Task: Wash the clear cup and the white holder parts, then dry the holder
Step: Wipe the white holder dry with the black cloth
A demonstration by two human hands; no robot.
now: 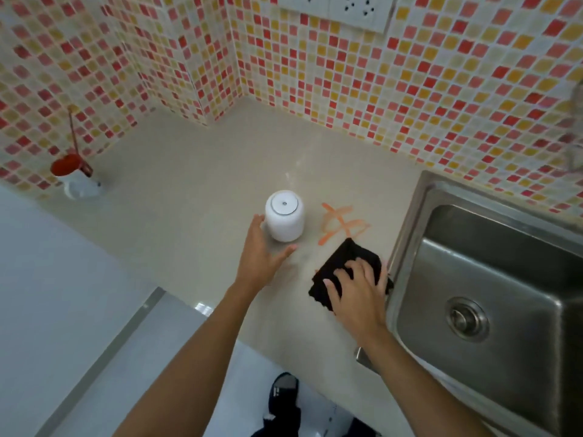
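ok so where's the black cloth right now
The black cloth lies on the counter under the right hand, beside the sink's left rim.

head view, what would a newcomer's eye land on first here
Probably the bright red and yellow mosaic wall behind the counter. Next, the white holder standing upright mid-counter, with the open left hand beside it. Then the right hand pressing a black cloth flat beside the steel sink.
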